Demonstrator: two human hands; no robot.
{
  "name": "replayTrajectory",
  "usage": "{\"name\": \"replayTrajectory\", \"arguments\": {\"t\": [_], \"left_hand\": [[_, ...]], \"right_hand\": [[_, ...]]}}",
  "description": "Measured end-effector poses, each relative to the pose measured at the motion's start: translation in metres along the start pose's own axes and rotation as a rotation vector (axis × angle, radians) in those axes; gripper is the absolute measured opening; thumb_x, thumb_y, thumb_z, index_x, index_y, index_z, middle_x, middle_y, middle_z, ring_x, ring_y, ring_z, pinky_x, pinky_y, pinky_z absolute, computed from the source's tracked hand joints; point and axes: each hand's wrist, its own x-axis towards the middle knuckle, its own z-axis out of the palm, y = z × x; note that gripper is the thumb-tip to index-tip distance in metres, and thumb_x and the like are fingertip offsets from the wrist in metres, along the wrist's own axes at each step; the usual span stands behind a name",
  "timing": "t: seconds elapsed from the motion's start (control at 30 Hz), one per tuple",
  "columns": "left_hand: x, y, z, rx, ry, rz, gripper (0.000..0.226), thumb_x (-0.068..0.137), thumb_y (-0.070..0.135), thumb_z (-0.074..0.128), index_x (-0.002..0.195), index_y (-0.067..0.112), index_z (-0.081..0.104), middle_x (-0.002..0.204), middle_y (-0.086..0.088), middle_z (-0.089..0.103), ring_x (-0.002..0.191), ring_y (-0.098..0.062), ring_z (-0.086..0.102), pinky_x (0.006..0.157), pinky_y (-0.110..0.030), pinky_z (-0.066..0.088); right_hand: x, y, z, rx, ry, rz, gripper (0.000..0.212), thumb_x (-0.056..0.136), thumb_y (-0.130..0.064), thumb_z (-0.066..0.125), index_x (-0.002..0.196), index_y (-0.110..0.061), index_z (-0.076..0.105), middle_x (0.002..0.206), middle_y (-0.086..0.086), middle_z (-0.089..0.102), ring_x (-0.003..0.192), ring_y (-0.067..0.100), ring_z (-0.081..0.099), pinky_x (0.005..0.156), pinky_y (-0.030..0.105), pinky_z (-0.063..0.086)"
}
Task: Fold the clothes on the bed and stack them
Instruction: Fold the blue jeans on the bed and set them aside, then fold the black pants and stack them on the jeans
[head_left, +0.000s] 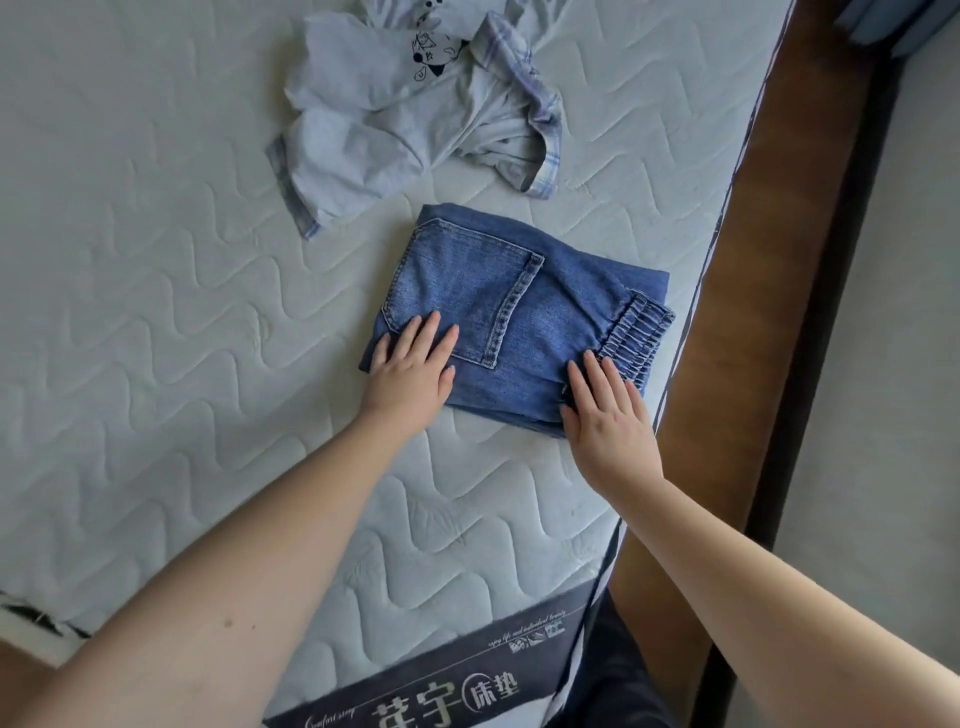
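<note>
The folded blue denim jeans (511, 317) sit near the right edge of the quilted pale grey mattress (156, 312), elastic waistband end pointing toward the brown wooden bed frame (727, 312) — and that is the worry. The bundle lies close to the drop, so a sideways push while smoothing could nudge the waistband corner over the side and undo the fold. Denim this thick tends to spring back too; if the pressure comes off unevenly, I'd expect the top layer to lift or slide askew along the near edge, where the layers already look slightly offset.

Beyond it, the crumpled light grey T-shirt with a black cartoon print and plaid trim (415, 114) lies unfolded further up the mattress, just apart from the jeans. Reaching for it across the denim might drag a corner out of place.

Now the hands. The left hand (410, 371) is flat, fingers straight and a little spread, pressing the near left corner of the jeans just under the back pocket — gripping nothing. The right hand (605, 410) is flat as well, fingers extended and together, resting on the near right corner beside the gathered waistband, holding nothing. Both forearms reach forward from the foot of the bed, palms down.
</note>
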Motion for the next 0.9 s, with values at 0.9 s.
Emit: {"name": "replayTrajectory", "arguments": {"t": [0.9], "left_hand": [[-0.47,-0.055,-0.211,-0.056,0.284,0.133,0.057,0.09,0.041,0.048,0.144,0.024,0.046,0.15,-0.007,0.044,0.138,-0.028,0.041,0.112,-0.055,0.03]], "right_hand": [[-0.387,-0.209,-0.169,-0.082,0.267,-0.046,0.058,0.101,-0.05,0.027,0.147,-0.017,0.04,0.151,0.008,0.042,0.141,0.028,0.036,0.115,0.044,0.025]]}}
